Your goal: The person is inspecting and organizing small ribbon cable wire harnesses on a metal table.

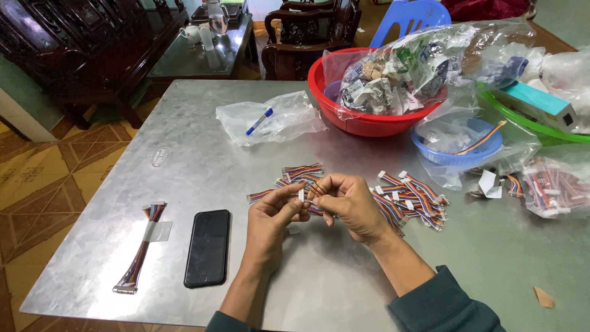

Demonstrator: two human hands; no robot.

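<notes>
At the centre of the frame the left hand (275,212) and the right hand (345,203) meet above the bare grey metal tabletop (203,172), both pinched on one short multicoloured ribbon-wire harness with white plastic connectors (302,192). The left fingers (289,198) grip the white end while the right fingers curl closed around the wires, raised off the table, seemingly so the connector can be seen closely. Just right of the hands lies a loose heap of similar harnesses (410,198), within easy reach; a smaller heap (302,171) sits just above them. At lower left a taped bundle of wires (140,252) lies beside a black smartphone (208,248), set apart from the loose pieces. A red plastic basin holding a bag of paper scraps (362,120) stands at upper right, and a blue pen on a clear bag (260,121) at upper centre
</notes>
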